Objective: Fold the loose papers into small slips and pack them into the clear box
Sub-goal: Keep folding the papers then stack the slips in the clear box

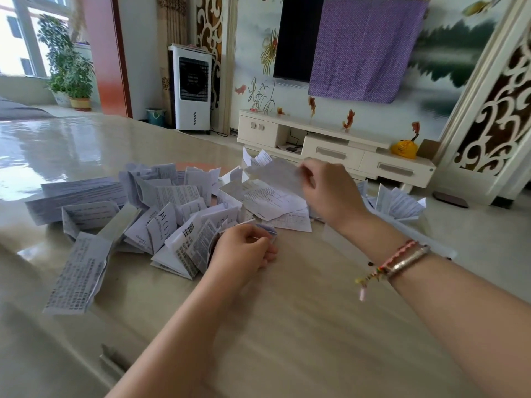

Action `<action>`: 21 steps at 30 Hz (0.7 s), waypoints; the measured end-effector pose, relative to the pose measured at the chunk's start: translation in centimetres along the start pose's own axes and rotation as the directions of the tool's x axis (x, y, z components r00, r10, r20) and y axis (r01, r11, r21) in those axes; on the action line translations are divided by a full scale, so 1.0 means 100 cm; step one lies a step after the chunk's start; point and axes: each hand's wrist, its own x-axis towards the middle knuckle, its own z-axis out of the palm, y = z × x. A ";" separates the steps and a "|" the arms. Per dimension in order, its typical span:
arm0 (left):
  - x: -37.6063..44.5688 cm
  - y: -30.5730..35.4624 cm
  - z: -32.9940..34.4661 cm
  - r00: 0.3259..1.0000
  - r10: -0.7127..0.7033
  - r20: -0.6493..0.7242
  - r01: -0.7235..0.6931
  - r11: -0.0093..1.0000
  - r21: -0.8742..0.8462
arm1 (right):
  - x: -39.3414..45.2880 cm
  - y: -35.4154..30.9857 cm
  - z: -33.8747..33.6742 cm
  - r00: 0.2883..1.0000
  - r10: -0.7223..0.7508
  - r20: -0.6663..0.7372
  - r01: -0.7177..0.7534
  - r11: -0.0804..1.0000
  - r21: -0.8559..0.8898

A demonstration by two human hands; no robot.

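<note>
Head view, left to right: one flat stack of printed sheets (77,196) lies at the far left of the glossy beige bench (287,326), with one long unfolded sheet (76,275) lying nearer the front edge. Just right of the stack spreads one heap of folded and half-folded papers (172,208), too many and too overlapped to count. One left hand (244,249) rests on the bench touching the heap's right edge, its fingers (268,254) curled round one small folded slip (268,229) that pokes out above the knuckles. Behind it sit more loose papers (270,199), creased and open. One right hand (330,191) is raised over them, thumb and fingers (306,173) pinching the edge of one single sheet (275,175) lifted clear of the pile. Three or so bracelets (402,261) circle the right wrist. One clear box (402,214) stands at the far right, partly hidden behind the right forearm, with several slips (399,203) upright inside; their number cannot be told.
</note>
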 end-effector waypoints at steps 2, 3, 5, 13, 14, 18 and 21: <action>-0.004 -0.003 0.000 0.999 0.049 -0.017 -0.048 0.999 0.026 | -0.026 -0.007 -0.016 0.991 -0.119 0.055 0.121 0.992 -0.041; -0.007 -0.005 -0.001 0.997 0.079 -0.024 -0.078 0.996 0.041 | -0.041 -0.010 -0.022 0.983 -0.158 0.088 0.163 0.985 -0.059; -0.013 -0.006 0.000 0.987 0.157 -0.023 -0.153 0.982 0.109 | -0.070 -0.013 -0.032 0.967 -0.218 0.132 0.228 0.972 -0.064; -0.039 -0.008 0.002 0.906 0.375 0.193 -0.422 0.787 0.451 | -0.142 -0.014 -0.060 0.939 -0.206 0.276 0.203 0.978 0.040; -0.042 -0.008 0.003 0.895 0.388 0.218 -0.444 0.742 0.503 | -0.146 -0.013 -0.063 0.926 -0.223 0.305 0.212 0.975 0.070; -0.044 -0.019 0.003 0.857 0.464 0.226 -0.485 0.575 0.659 | -0.156 -0.008 -0.069 0.901 -0.230 0.369 0.169 0.967 0.190; -0.046 -0.023 -0.002 0.862 0.471 0.186 -0.472 0.616 0.630 | -0.165 0.002 -0.076 0.922 -0.107 0.373 0.028 0.977 0.210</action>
